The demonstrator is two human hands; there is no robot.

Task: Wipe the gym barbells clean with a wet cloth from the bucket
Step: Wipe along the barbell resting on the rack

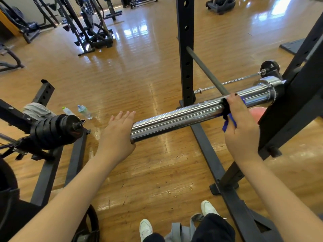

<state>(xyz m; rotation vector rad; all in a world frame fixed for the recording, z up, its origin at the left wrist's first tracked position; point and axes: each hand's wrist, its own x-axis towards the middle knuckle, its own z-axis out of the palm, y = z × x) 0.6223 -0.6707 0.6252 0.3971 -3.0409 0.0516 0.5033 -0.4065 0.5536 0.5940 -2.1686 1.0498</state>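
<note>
— Barbell sleeve (201,112): how does it look?
— Bright chrome, thick and round, with long streaks of light along it. It runs from a wide collar at the black rack upright (293,102) on the right out to a free end lower left, above the wooden floor (139,75).

— Where are the hands?
— The left hand (118,131) lies flat with its fingers straight, the palm against the sleeve's free end, clasping nothing. The right hand (239,124) is wrapped over the sleeve near the collar, its fingers curled round a blue and black cloth (227,116) pressed to the metal. A blue end of the cloth hangs below the sleeve.

— Anything else of the bar?
— A thin grey shaft (208,70) runs away behind the right hand, past another upright (185,49).

— And around it?
— Two plastic bottles (83,111) stand on the floor to the left, near a second bar stacked with black plates (56,131). A pinkish round thing (257,114) shows under the sleeve by the rack; what it is I cannot tell.
</note>
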